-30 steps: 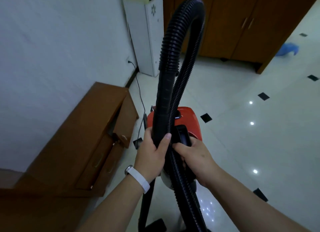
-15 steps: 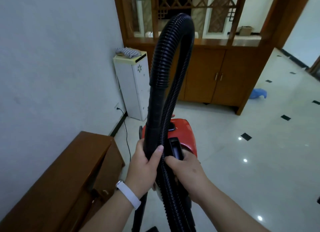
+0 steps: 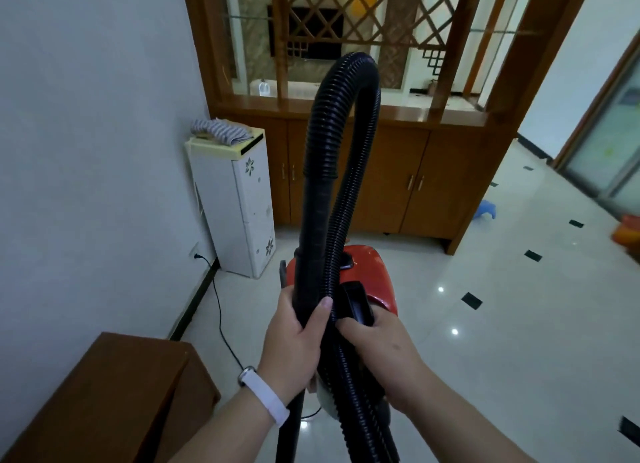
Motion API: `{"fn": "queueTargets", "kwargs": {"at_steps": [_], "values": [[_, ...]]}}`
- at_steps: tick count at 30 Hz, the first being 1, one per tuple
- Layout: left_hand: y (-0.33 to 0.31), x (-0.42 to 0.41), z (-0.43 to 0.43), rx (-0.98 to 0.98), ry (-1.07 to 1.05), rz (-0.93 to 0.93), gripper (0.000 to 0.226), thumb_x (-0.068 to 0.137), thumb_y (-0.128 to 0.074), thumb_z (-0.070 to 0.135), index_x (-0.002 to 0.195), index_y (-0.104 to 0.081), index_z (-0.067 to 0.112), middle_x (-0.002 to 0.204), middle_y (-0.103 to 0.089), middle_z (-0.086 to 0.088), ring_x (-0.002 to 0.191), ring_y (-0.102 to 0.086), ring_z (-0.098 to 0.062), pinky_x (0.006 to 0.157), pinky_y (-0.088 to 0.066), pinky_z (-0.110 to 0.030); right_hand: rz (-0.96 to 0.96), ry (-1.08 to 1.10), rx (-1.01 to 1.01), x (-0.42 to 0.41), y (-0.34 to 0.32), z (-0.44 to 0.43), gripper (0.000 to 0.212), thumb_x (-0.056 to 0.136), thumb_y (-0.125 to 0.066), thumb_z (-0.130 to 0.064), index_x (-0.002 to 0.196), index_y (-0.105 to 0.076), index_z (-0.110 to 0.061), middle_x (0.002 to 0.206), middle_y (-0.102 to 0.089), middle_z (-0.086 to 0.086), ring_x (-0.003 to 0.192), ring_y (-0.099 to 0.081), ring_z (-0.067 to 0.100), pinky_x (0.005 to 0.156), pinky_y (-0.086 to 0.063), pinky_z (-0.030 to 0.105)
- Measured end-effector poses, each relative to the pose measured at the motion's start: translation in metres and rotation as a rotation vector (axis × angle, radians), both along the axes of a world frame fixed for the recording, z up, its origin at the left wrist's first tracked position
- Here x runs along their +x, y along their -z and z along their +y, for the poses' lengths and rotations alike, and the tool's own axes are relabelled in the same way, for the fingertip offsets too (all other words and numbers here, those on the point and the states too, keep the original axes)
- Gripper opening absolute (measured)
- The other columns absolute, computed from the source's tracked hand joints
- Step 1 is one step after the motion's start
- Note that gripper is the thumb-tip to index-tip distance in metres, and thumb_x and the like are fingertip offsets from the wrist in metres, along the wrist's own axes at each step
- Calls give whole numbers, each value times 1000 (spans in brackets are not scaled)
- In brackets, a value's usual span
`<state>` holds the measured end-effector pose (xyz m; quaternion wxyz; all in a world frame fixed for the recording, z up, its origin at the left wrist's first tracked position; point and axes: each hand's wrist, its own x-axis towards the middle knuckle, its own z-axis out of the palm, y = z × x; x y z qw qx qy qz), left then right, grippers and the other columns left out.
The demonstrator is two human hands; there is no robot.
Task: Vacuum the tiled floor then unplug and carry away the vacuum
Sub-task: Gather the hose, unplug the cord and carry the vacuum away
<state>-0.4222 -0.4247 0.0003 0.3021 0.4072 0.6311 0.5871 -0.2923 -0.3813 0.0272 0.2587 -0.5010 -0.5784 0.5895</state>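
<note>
L hand [image 3: 294,341] was wrapped round the smooth black tube [image 3: 313,237] of the vacuum, thumb laid across the front, fingers curled behind it; white wristband [image 3: 265,393] on that wrist. R hand [image 3: 377,345] sat just beside it, fingers curled round the black carry handle [image 3: 356,303] on top of the red vacuum body [image 3: 374,272]. The ribbed hose [image 3: 343,92] rose from the tube, looped over high in the centre of the view and came back down btwn the two hands, passing under the R wrist. Vacuum body hung directly in front of the person, over the tiled floor [image 3: 519,324]; couldn't tell if it touched the tiles. A thin black cord [image 3: 221,317] ran from a wall socket [image 3: 195,254] down across the floor twd the hands, far end hidden. White appliance [image 3: 242,213] w/ a striped cloth [image 3: 221,130] on top stood against the wall, next to a wooden divider cabinet [image 3: 415,185]. Low wooden unit [image 3: 121,393] at lower L.
</note>
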Motion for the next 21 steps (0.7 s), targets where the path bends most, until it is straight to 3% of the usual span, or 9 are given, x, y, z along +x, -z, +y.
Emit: {"fn": "queueTargets", "kwargs": {"at_steps": [5,10,14,21], "values": [[-7,-50,55,17,66,10,31,84,-61,46,106,-55,25,91,-70,6,81,-69,-7,69,-56,-28,2,90,28,-47,-5,44,27,77,-68,-25,93,-68,-4,90,-74,25,84,-71,47,76,-58,61],[-11,-80,106,21,77,53,17,89,-63,37,101,-53,31,88,-67,10,76,-66,0,63,-53,-19,-3,128,47,-78,-10,94,24,77,-69,-24,93,-69,-5,88,-75,23,81,-74,41,77,-59,59],[-12,-97,146,19,75,47,17,89,-64,37,102,-54,29,88,-69,8,77,-67,-2,66,-55,-25,15,128,49,-95,-7,137,16,82,-68,-17,92,-70,-5,87,-75,21,80,-74,40,76,-60,55],[-4,-129,249,-28,-25,39,14,91,-63,33,100,-53,36,92,-69,11,78,-66,2,61,-49,-12,51,35,45,-132,4,250,21,81,-68,-20,89,-68,0,77,-74,20,74,-73,38,72,-59,52]]}}
